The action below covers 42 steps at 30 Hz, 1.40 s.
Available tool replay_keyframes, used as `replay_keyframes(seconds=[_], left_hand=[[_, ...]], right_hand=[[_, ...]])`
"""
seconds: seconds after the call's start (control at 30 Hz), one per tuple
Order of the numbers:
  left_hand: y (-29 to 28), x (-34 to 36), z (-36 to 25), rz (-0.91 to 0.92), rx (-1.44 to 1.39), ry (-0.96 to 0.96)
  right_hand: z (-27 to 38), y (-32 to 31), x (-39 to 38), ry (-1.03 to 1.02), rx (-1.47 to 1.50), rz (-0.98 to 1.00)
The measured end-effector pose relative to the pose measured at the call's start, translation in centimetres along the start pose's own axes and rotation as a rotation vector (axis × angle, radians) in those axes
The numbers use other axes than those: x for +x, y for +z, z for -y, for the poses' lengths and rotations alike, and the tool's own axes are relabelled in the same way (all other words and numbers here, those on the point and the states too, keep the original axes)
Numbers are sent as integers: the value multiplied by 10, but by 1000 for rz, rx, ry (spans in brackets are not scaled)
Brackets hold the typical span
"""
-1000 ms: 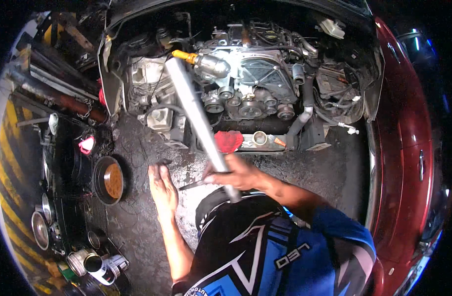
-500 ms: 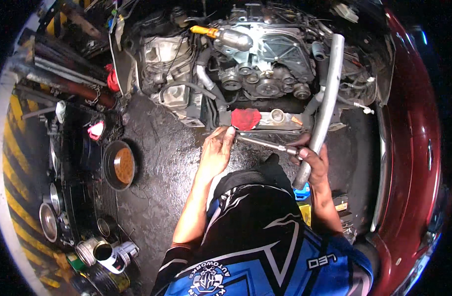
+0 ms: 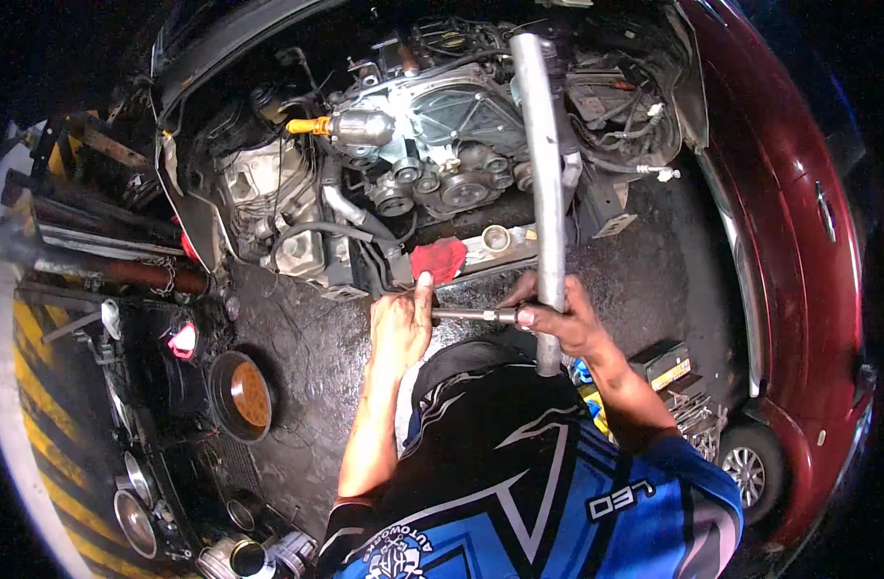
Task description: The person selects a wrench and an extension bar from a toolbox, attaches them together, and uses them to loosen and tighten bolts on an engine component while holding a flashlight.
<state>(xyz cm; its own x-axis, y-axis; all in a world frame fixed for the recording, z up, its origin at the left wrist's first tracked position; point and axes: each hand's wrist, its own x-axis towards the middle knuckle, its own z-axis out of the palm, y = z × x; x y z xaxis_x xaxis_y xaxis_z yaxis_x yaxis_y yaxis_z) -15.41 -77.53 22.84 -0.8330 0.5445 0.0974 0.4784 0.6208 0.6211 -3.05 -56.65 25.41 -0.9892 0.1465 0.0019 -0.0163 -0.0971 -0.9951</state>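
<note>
Evidently for steadiness, the left hand (image 3: 399, 323) and right hand (image 3: 577, 323) clamp opposite ends of a metal rod (image 3: 464, 314) at centre frame; the right grip also encloses a pipe (image 3: 545, 183) reaching upper centre-right.

Bright glow on engine (image 3: 466, 111), glare on dark floor (image 3: 312, 362), black corners, edges bent

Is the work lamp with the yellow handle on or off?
The work lamp appears on: bright white light falls on the engine beside it; its bulb does not show.
</note>
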Motion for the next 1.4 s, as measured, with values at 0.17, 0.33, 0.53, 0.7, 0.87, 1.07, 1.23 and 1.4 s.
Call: replay_keyframes(seconds=[0.17, 0.33, 0.53, 0.7, 0.87, 1.07, 1.23, 1.4], left_hand=[[2, 9, -6, -179, -372, -105], [-4, 24, 8, -255, 26, 25], [-2, 30, 35, -210, -1755, -318], [29, 26, 19, -299, -2102, -349], [36, 13, -7, -419, -2153, -408], [37, 9, -17, -331, -1973, -488], [40, 14, -22, -279, -2087, -246], [27, 24, -32, -317, -2010, 27]], right_hand=[[-9, -8, 14, 59, 177, 20], [-5, -14, 12, 36, 273, -193], [1, -18, -1, -106, 324, -164], [-3, -11, -7, -110, 254, -173], [-10, -12, -16, -60, 190, -188], [-18, -15, -27, -189, 22, -173], [-30, -13, -35, -136, 124, -240], [-33, 4, -29, -166, 437, -328]])
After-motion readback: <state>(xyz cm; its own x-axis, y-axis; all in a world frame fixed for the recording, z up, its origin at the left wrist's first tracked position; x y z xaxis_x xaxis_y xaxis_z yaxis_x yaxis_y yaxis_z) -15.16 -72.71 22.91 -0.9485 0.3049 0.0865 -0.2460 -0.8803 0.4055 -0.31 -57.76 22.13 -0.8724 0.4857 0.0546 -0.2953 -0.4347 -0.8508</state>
